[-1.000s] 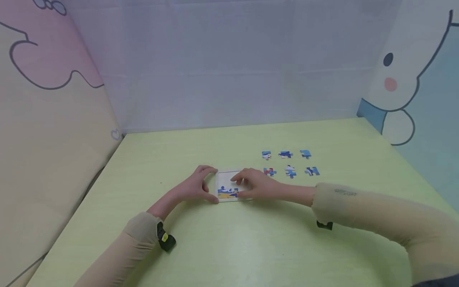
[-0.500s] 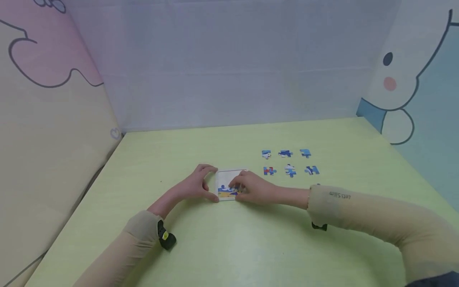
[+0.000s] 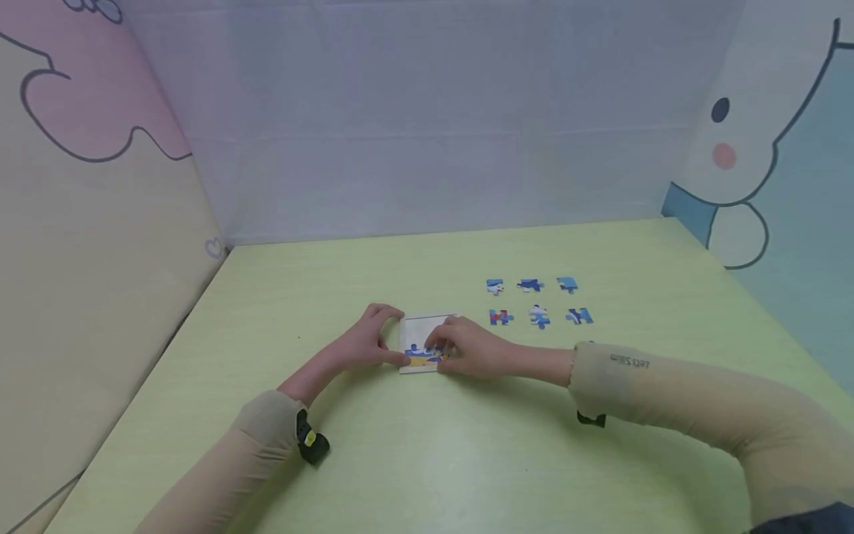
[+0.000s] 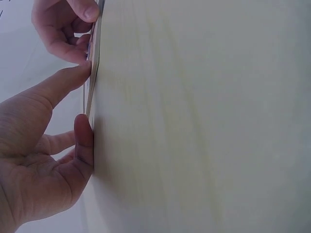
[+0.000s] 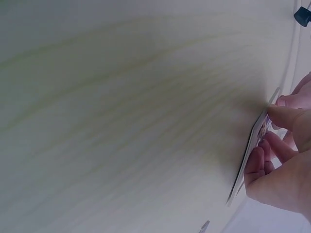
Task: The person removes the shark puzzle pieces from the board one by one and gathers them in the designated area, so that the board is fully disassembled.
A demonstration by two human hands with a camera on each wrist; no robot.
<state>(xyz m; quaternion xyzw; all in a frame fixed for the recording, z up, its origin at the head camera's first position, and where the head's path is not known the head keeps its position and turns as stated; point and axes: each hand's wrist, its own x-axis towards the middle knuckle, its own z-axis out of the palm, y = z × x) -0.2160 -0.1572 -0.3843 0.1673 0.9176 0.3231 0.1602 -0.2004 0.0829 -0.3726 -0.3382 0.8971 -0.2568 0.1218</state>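
Note:
In the head view a flat white puzzle tray (image 3: pixel 420 326) lies mid-table, with blue and yellow jigsaw pieces (image 3: pixel 419 358) along its near side. My left hand (image 3: pixel 365 341) grips the tray's left side, a finger at the far corner and the thumb over the near corner, by the pieces. My right hand (image 3: pixel 477 347) reaches in from the right and pinches a jigsaw piece low in the tray; its fingers mostly hide that piece. Seen edge-on in the left wrist view, the tray (image 4: pixel 96 48) has both hands at it. The right wrist view shows curled right-hand fingers (image 5: pixel 257 162) against it.
Several loose jigsaw pieces (image 3: pixel 539 317) lie in two rows right of and beyond the tray on the pale green table (image 3: pixel 427 445). A white cloth backdrop (image 3: pixel 427 119) stands behind, with printed panels (image 3: pixel 794 163) at the sides.
My right hand has shifted left and its raised fingers have come down onto the pieces. My left thumb has moved from the near corner up onto the tray's face.

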